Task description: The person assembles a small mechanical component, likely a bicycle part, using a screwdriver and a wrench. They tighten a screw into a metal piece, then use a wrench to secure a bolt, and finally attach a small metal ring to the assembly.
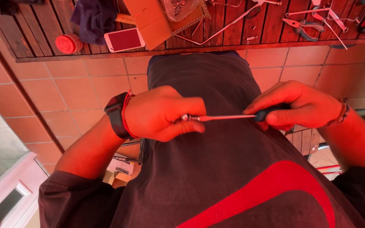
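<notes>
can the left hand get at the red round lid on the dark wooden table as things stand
Probably not at once: the left hand is closed around a small part at the screwdriver tip, away from the red round lid, though nothing blocks the way.

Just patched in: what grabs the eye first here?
Mid-frame, against a dark shirt, the right hand holds a dark-handled screwdriver, its tip meeting a small metal part pinched in the left hand. Above, a wooden bench carries a phone, red lid and pliers.

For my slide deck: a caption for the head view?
Right hand drives a screwdriver into a small part pinched in left hand.
</notes>
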